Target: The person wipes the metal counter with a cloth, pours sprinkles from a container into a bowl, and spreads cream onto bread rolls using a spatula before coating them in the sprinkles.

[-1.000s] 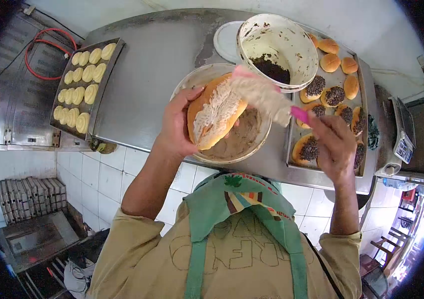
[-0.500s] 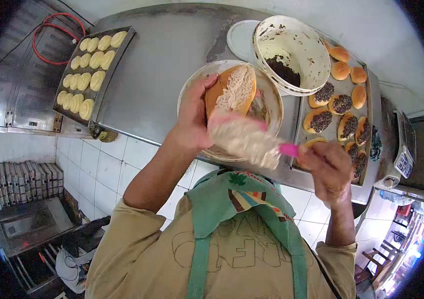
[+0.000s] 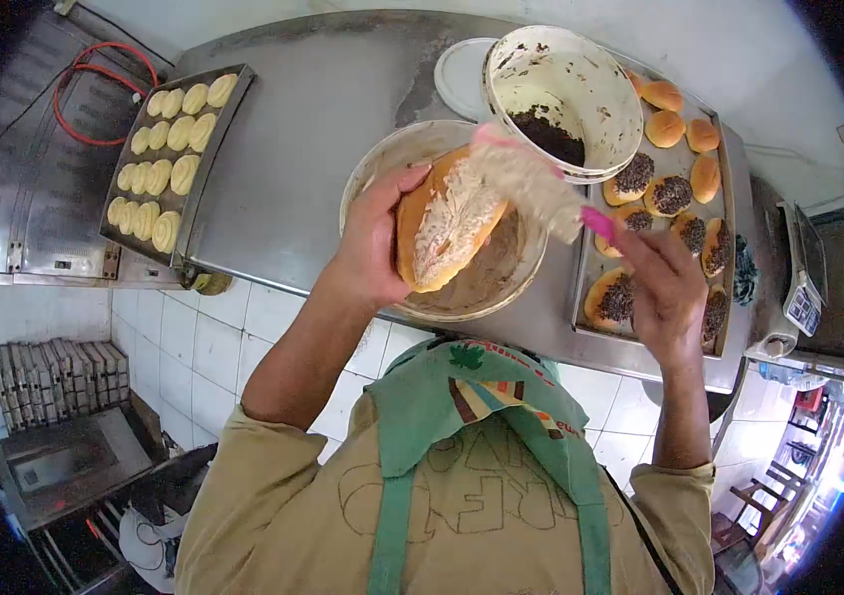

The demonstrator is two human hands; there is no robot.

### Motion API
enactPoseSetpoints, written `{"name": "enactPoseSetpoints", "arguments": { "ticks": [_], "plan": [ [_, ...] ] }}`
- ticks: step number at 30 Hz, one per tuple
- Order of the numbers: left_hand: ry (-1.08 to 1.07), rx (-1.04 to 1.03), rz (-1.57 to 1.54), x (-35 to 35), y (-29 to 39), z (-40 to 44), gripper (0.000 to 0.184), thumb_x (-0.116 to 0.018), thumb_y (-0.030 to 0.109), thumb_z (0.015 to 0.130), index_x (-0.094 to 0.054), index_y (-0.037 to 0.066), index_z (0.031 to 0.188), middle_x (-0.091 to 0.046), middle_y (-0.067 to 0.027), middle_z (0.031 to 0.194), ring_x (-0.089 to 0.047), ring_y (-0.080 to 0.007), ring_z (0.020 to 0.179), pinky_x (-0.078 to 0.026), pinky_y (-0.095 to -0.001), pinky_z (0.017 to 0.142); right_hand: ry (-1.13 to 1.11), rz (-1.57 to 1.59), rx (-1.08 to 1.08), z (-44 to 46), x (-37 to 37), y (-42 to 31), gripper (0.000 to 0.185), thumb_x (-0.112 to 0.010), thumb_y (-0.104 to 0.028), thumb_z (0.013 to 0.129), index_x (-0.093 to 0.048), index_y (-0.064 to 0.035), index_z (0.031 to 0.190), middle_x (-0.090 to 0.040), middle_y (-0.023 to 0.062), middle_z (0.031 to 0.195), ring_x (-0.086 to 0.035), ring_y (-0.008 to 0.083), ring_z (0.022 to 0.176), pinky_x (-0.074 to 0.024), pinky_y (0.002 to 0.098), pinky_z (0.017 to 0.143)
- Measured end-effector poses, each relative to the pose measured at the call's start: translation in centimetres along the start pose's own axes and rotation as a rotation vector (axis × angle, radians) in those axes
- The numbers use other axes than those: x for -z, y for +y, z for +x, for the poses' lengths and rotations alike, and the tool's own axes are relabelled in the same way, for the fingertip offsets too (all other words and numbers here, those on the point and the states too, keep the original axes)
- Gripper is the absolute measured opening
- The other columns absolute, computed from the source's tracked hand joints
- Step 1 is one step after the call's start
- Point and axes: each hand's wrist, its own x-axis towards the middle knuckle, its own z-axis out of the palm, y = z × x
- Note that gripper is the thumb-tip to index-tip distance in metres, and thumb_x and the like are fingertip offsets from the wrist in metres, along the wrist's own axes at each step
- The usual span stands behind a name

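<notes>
A split bread roll (image 3: 420, 238) with pale cream spread over its cut face lies tilted in my left hand (image 3: 370, 243), whose fingers wrap round its side. It is over a wide tub (image 3: 506, 273) with a creamy residue inside. My right hand (image 3: 668, 297) grips the pink handle of a spatula (image 3: 531, 183). The blade is thickly coated with cream and blurred by motion. Its tip is at the roll's far end; I cannot tell whether they touch.
A white bucket (image 3: 605, 104) with dark crumbs stands behind the tub, beside a round white lid (image 3: 457, 79). To the right, a baking tray (image 3: 728, 198) bears plain and dark-topped rolls. Another tray (image 3: 212, 164) of pale dough pieces sits at the left. A scale (image 3: 804, 288) stands far right.
The spatula has moved from the roll's near end up to its far end, along with my right hand. The roll has tilted, and its near end now shows cream.
</notes>
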Motion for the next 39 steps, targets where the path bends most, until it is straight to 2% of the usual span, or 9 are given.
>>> {"name": "enactPoseSetpoints", "arguments": {
  "ticks": [7,10,15,19,24,28,31,34,39],
  "plan": [
    [-0.096,0.051,-0.020,0.2,0.3,0.3,0.055,-0.042,0.042,0.100,-0.050,0.002,0.138,-0.064,-0.0169,0.126,-0.065,-0.0309,0.113,-0.054,-0.0470,0.095,0.019,0.199,-0.140,-1.2,-0.9,-1.0,0.045,-0.064,0.008,0.075,-0.071,-0.0047,0.118,-0.063,0.0151,0.085,-0.064,0.0300,0.074,-0.0525,0.0372,0.066],
    [0.111,-0.001,0.008,-1.1,-0.5,1.0,0.065,-0.040,0.045,0.099,-0.042,-0.001,0.144,-0.056,-0.0260,0.136,-0.059,-0.0356,0.122,-0.053,-0.0511,0.098,-0.052,0.152,0.005,-2.2,-1.0,-1.9,0.046,-0.067,0.005,0.073,-0.071,-0.0058,0.118,-0.063,0.0140,0.086,-0.064,0.0289,0.074,-0.0521,0.0363,0.063],
    [0.030,-0.175,0.344,0.0,-1.1,0.9,0.066,-0.038,0.045,0.099,-0.039,-0.001,0.146,-0.055,-0.0285,0.136,-0.058,-0.0382,0.122,-0.049,-0.0515,0.103,-0.045,0.135,0.189,-2.0,-0.1,-2.1,0.042,-0.067,-0.002,0.072,-0.073,-0.0074,0.114,-0.062,0.0105,0.083,-0.060,0.0246,0.067,-0.0497,0.0361,0.058],
    [-0.008,-0.060,0.018,-0.9,-0.9,0.9,0.064,-0.036,0.043,0.100,-0.039,-0.002,0.146,-0.054,-0.0295,0.136,-0.061,-0.0394,0.119,-0.050,-0.0502,0.102,-0.053,0.053,0.210,-1.9,-0.3,-2.1,0.045,-0.068,-0.005,0.069,-0.074,-0.0082,0.113,-0.060,0.0082,0.081,-0.059,0.0223,0.064,-0.0484,0.0352,0.055],
    [-0.026,-0.133,0.258,-1.4,-0.4,-0.1,0.056,-0.032,0.037,0.100,-0.047,0.001,0.140,-0.058,-0.0224,0.134,-0.059,-0.0354,0.121,-0.043,-0.0527,0.108,-0.040,0.061,0.288,-1.9,0.4,-1.7,0.040,-0.070,-0.006,0.070,-0.075,-0.0099,0.110,-0.059,0.0064,0.079,-0.058,0.0204,0.063,-0.0467,0.0341,0.053],
    [0.072,0.001,-0.104,-1.4,-0.3,0.5,0.056,-0.031,0.038,0.101,-0.048,0.000,0.139,-0.060,-0.0221,0.131,-0.058,-0.0351,0.122,-0.041,-0.0506,0.110,0.057,-0.045,0.185,-1.9,0.4,-1.4,0.034,-0.072,-0.008,0.073,-0.076,-0.0096,0.107,-0.060,0.0073,0.079,-0.059,0.0212,0.064,-0.0467,0.0344,0.054],
    [0.088,-0.024,-0.006,-1.3,-0.5,0.6,0.056,-0.033,0.039,0.100,-0.048,0.001,0.139,-0.061,-0.0208,0.128,-0.061,-0.0368,0.117,-0.048,-0.0529,0.102,-0.048,-0.094,0.220,-1.9,0.5,-1.1,0.037,-0.070,-0.003,0.074,-0.075,-0.0081,0.110,-0.061,0.0096,0.082,-0.060,0.0233,0.067,-0.0480,0.0350,0.056],
    [-0.162,0.061,-0.091,1.8,0.1,0.5,0.055,-0.037,0.040,0.100,-0.049,0.004,0.140,-0.063,-0.0190,0.126,-0.065,-0.0382,0.109,-0.055,-0.0544,0.090,0.064,-0.099,0.077,-1.9,1.0,0.1,0.041,-0.066,0.002,0.072,-0.074,-0.0061,0.111,-0.063,0.0123,0.086,-0.061,0.0260,0.069,-0.0492,0.0354,0.059],
    [0.010,0.021,-0.001,0.3,-0.1,-0.3,0.055,-0.040,0.041,0.100,-0.048,0.005,0.140,-0.065,-0.0188,0.122,-0.068,-0.0383,0.102,-0.060,-0.0517,0.077,0.012,-0.074,0.085,-2.1,0.3,0.2,0.048,-0.063,0.003,0.072,-0.071,-0.0050,0.118,-0.063,0.0141,0.088,-0.063,0.0279,0.075,-0.0519,0.0366,0.065]
  ]
}}
